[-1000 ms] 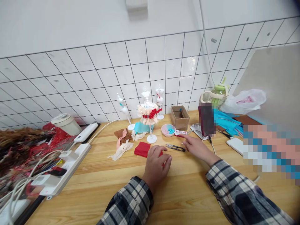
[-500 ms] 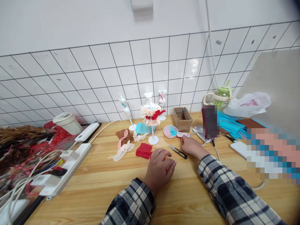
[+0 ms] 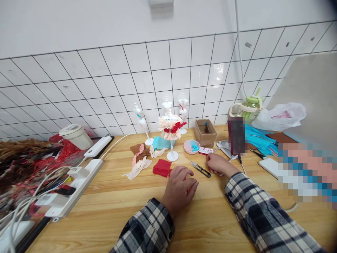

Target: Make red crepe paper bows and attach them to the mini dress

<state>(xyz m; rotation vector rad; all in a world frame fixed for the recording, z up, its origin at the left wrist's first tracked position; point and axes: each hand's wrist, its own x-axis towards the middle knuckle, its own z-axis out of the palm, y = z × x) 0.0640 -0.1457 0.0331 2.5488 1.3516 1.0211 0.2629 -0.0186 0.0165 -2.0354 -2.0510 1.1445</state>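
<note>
My left hand (image 3: 179,186) rests curled on the wooden table (image 3: 126,207), over a small red piece of paper that shows at its fingertips. A stack of red crepe paper (image 3: 161,167) lies just beyond it. My right hand (image 3: 217,164) lies curled on the table beside the small black thread snips (image 3: 200,168), its fingers close to their handle end. A small red and white card (image 3: 205,151) lies just past this hand. A white mannequin stand dressed in a cream and red paper skirt (image 3: 171,128) stands behind the red stack.
A pink dish (image 3: 191,146), a cardboard box (image 3: 205,132), more mannequin stands (image 3: 183,109), a green bottle (image 3: 247,107) and teal paper (image 3: 256,138) line the back. White power strips (image 3: 76,182) and cables lie at left. Paper scraps (image 3: 138,158) sit near the stands.
My right hand has drawn back from the red and white card toward the snips and curled. The left hand has stayed on the red paper.
</note>
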